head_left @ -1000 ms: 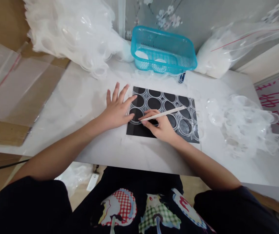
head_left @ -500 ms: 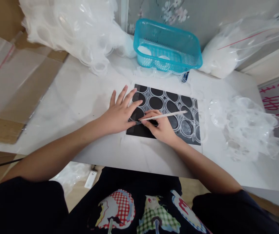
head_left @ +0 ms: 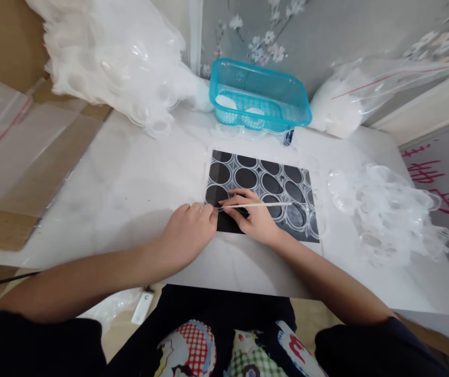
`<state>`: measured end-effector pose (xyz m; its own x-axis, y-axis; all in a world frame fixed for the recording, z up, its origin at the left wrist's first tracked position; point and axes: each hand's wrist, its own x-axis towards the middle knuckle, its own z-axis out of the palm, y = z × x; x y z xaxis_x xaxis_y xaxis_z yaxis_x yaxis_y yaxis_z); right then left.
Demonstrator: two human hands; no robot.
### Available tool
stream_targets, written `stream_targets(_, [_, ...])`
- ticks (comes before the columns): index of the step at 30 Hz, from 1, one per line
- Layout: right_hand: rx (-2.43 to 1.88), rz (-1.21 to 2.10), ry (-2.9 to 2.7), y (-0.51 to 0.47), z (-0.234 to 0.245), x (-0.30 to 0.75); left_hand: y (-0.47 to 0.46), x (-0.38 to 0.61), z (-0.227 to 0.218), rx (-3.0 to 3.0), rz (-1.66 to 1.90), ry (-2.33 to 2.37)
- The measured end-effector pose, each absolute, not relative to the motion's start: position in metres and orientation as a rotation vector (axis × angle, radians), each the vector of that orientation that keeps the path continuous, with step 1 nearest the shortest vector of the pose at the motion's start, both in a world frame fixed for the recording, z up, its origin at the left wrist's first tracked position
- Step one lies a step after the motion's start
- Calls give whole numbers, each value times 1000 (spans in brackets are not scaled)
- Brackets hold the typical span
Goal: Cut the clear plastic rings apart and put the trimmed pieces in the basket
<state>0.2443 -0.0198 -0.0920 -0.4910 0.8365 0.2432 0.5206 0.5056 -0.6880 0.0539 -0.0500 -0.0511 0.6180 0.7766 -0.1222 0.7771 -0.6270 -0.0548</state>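
A black sheet (head_left: 265,180) covered with clear plastic rings lies on the white table (head_left: 130,178). My right hand (head_left: 253,220) rests on its near left part, closed round a thin pale stick (head_left: 263,204) whose tip points left. My left hand (head_left: 188,233) sits at the sheet's near left corner, fingers curled and pinched together right at the stick's tip. What the fingers pinch is too small to make out.
A turquoise basket (head_left: 259,97) with white discs stands behind the sheet. Large bags of clear plastic pieces sit at the back left (head_left: 118,57) and back right (head_left: 350,99). A loose heap of clear rings (head_left: 389,209) lies to the right. Cardboard under plastic film (head_left: 23,152) lies on the left.
My left hand was flat and spread on the sheet's left edge; it has drawn back toward me and curled into a pinch at the stick's tip. My right hand stayed put.
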Motion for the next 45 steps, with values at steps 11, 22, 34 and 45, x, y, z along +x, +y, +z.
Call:
stream_targets(11, [-1114,781,-2124,-15,-94,244,-69,57,-73,2965,-179,1321])
stream_targets(22, [-876,336,-2412,-21,-95,246,-60,59,-67,2794,-253,1304])
stream_targets(34, [-1041,17,-1646,77,-31,260,-48,51,-60,2633,-160,1301])
stream_targets(45, [-1313,697,-1938,-36,-88,292,-63,73,-70,2979,170,1174])
